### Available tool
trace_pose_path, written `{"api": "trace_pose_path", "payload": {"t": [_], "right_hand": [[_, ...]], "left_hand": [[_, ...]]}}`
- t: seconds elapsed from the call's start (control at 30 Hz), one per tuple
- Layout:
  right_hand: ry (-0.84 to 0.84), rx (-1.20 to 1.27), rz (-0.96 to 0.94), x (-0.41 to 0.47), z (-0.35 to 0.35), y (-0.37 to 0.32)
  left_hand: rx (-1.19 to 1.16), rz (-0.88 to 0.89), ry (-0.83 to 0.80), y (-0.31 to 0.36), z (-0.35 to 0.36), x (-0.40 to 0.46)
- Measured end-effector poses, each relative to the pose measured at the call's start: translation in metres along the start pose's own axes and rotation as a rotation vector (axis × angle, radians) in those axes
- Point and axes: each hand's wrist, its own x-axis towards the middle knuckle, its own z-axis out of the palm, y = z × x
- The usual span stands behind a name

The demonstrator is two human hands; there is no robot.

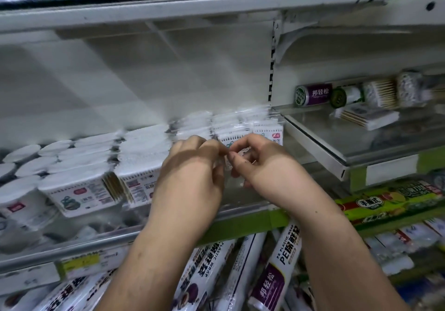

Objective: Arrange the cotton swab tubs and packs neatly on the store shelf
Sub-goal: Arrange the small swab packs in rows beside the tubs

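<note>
Both my hands meet at the middle of the shelf (240,224), on a clear-wrapped cotton swab pack (237,143) standing at the front of a row. My left hand (192,166) pinches its left side with curled fingers. My right hand (260,164) pinches its right side, thumb toward the left. White swab packs (144,152) stand in rows left of my hands, and one boxed pack (81,192) faces front. Round white swab tubs (24,188) fill the far left. More packs (269,135) stand behind my right hand.
The neighbouring shelf (342,152) at the right holds loose swab packs (366,115) and small rolls (313,94) lying about. Plastic wrap rolls (277,272) lie on the shelf below. An upper shelf edge (192,10) runs overhead.
</note>
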Motion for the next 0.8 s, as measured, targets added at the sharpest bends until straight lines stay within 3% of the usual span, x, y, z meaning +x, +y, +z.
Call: {"api": "trace_pose_path", "payload": {"t": [0.47, 0.8], "right_hand": [[0.238, -0.154, 0.06, -0.059, -0.029, -0.017], [0.385, -0.255, 0.02, -0.096, -0.109, 0.002]], "left_hand": [[-0.462, 0.091, -0.068, 0.013, 0.006, -0.023], [-0.569, 0.274, -0.019, 0.094, 0.019, -0.002]]}}
